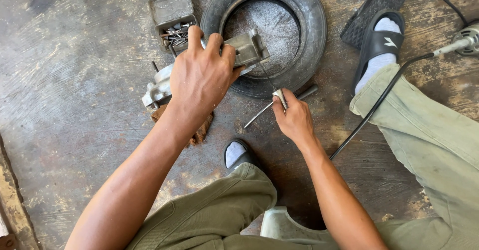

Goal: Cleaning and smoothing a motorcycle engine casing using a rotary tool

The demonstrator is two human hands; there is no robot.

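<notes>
Floor (75,80), worn and stained concrete, carries everything. One small rubber tyre (309,40) lies flat on it, metal filings dusting the ground inside its ring. One grey cast-metal part (247,48) rests across the tyre's near edge, and the left hand (199,78) is clamped over it, pressing it steady above a brown rag (199,132). One open metal box (172,15) of bolts sits just beside the tyre. One black foot pedal (371,13) lies under a sandalled foot. The right hand (294,118) is closed on one thin T-handled wrench (277,100), its tip off the part. Judging by this, fastening work is under way; seating the tool squarely seems needed.
</notes>
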